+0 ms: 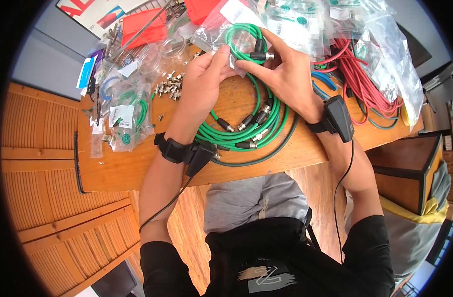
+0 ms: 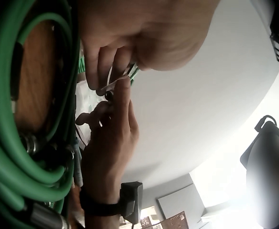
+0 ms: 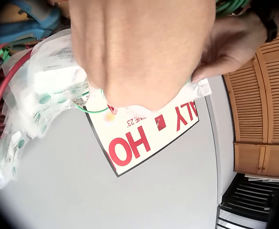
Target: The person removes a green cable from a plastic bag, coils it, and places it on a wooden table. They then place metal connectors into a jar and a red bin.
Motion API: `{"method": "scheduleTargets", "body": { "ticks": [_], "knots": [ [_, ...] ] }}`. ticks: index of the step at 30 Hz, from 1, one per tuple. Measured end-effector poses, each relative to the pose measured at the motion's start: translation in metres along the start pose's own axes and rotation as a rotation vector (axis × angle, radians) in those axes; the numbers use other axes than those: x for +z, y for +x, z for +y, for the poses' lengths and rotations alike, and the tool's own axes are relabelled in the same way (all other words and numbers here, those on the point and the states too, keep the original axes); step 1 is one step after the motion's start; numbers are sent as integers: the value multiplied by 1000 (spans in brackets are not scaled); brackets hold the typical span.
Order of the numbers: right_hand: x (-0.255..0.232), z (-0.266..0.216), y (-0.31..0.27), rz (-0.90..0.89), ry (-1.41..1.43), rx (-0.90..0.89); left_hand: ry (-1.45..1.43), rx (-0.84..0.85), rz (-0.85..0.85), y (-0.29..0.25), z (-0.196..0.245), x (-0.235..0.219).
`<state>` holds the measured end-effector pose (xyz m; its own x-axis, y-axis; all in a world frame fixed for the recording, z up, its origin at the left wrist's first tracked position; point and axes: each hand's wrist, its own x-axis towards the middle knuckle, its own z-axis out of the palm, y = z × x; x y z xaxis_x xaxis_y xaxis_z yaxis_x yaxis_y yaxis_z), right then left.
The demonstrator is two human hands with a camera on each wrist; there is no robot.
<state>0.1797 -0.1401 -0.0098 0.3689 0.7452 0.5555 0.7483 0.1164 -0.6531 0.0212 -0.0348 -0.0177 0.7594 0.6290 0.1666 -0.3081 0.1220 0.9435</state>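
A small coil of green cable [image 1: 230,37] with black-booted metal connectors is held up over the table. My right hand [image 1: 290,74] grips this coil from the right, thumb below and fingers behind it. Behind and under the coil shows a clear plastic bag [image 1: 206,35]. My left hand [image 1: 202,84] pinches the bag's edge between thumb and fingers, beside the coil; in the left wrist view the left hand's [image 2: 144,33] fingers are curled. Below both hands, a larger coil of green cables [image 1: 281,129] with several BNC connectors [image 1: 246,122] lies on the wooden table [image 1: 137,171].
Loose metal connectors [image 1: 169,86] are piled left of the hands, near bagged green cable [image 1: 130,116]. Red cables [image 1: 370,84] and blue-handled pliers [image 1: 325,80] lie to the right. Packed clear bags [image 1: 295,24] and a red tray [image 1: 143,27] stand at the back.
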Motion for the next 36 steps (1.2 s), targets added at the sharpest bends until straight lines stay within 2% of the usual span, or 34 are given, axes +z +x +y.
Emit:
{"method": "scheduleTargets", "body": {
  "ticks": [3, 7, 10, 14, 16, 21, 24, 27, 33, 36],
  "knots": [
    [-8, -3, 2, -110, 66, 14, 72, -14, 98, 0, 1, -1],
    [1, 8, -2, -103, 136, -48, -17, -23, 192, 0, 7, 6],
    [4, 11, -3, -41, 130, -58, 17, -4, 73, 1, -3, -3],
    [6, 12, -4, 17, 69, -48, 15, -3, 66, 3, -14, -10],
    [4, 10, -3, 32, 67, -47, -23, 14, 33, 1, -7, 1],
    [0, 9, 2, 45, 78, -118, 21, 17, 44, 0, -8, 5],
    [0, 4, -4, 36, 104, -40, 96, 18, 54, -1, -8, 6],
    [7, 4, -7, 98, 90, -132, 145, 41, 61, -4, -5, 14],
    [7, 2, -7, 76, 144, -76, 266, 70, 55, -5, -1, 12],
    [3, 0, -4, -75, 470, 250, 245, 31, 45, -3, -1, 7]
  ]
}}
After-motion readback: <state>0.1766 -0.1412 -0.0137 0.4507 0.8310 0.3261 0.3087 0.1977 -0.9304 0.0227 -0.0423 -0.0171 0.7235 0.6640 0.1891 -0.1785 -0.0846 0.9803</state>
